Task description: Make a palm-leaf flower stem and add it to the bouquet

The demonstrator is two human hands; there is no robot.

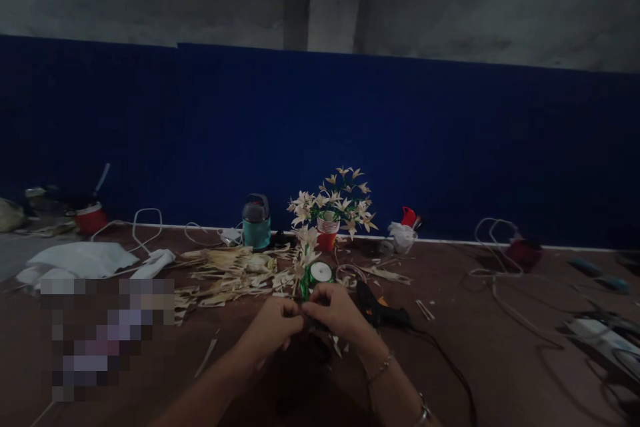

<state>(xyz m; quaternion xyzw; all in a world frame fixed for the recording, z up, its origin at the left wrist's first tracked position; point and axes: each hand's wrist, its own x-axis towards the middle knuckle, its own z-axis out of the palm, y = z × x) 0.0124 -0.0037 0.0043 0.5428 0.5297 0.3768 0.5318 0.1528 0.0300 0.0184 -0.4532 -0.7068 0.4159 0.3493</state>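
Observation:
My left hand (pixel 274 328) and my right hand (pixel 336 310) meet fingertip to fingertip just above the brown table (pixel 500 360), both closed in a pinch on something small that I cannot make out. Right behind them stands a green ribbon roll (pixel 318 275) with a pale straw flower (pixel 306 240) beside it. A black glue gun (pixel 377 310) lies just right of my right hand, its cable trailing toward me. My right wrist wears a thin bracelet.
A red cup of straw flowers (pixel 331 208) stands at the back centre beside a teal jar (pixel 256 221). Dried straw strips (pixel 227 273) lie to the left, white cloth (pixel 80 260) farther left. White cables (pixel 493 260) and a red object sit right. A blue wall panel runs behind.

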